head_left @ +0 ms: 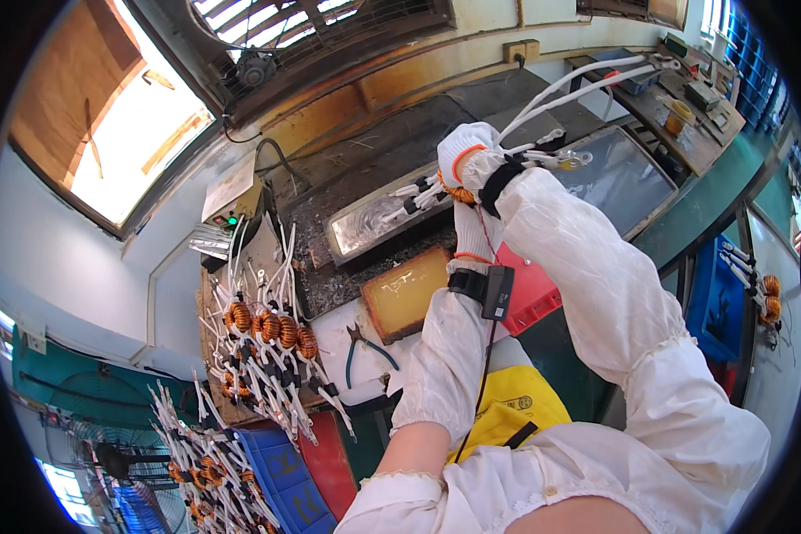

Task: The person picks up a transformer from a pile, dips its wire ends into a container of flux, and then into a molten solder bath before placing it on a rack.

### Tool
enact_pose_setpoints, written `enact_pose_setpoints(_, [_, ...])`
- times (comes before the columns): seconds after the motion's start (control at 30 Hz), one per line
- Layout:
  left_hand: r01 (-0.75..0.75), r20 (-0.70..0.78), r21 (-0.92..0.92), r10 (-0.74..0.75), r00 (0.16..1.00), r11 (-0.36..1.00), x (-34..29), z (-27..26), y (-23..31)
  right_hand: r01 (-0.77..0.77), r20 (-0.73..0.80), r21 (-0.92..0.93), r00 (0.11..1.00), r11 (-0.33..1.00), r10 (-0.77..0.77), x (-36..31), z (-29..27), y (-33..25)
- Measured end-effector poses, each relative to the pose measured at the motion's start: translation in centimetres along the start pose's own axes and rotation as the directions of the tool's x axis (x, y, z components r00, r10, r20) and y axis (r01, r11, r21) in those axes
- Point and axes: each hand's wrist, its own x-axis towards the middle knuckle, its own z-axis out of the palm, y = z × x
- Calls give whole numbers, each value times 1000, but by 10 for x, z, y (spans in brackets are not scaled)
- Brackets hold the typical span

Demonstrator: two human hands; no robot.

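Note:
Both my hands wear white gloves and meet at a copper-wound ring coil [457, 190] with white cable leads. My right hand [468, 145] is closed around it from above, and two long white cables [571, 93] run from that side to the upper right. Just below, my left hand [475, 233] is closed at the coil's lower side, its fingers partly hidden. Short leads with black sleeves [409, 201] point left over a rectangular metal bath [336, 238] holding a shiny silvery surface. More lugged lead ends [565, 160] stick out beyond my right wrist.
A tray of amber material [405, 292] sits before the bath, beside blue-handled pliers [365, 350]. Several finished-looking coils [276, 329] pile up at left near a control box [233, 194] with a green light. A red bin [529, 294] and blue bin [716, 307] stand right.

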Motion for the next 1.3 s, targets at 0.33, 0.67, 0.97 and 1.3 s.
enact_pose_setpoints(0.33, [-106, 139, 184, 81, 987, 977, 6, -18, 8, -39, 149, 31, 988, 999, 34, 24, -4, -10])
enact_pose_setpoints(0.67, [46, 110, 167, -65, 992, 985, 20, -37, -21, -108, 60, 26, 992, 994, 107, -1, 18, 15])
enact_pose_setpoints(0.97, [232, 606, -135, -106, 789, 963, 38, -66, -8, -54, 61, 34, 997, 998, 52, 0, 16, 4])
enact_pose_setpoints(1.3, [-29, 213, 285, -34, 976, 958, 5, -32, -23, -100, -54, -45, 994, 994, 97, -20, 19, 5])
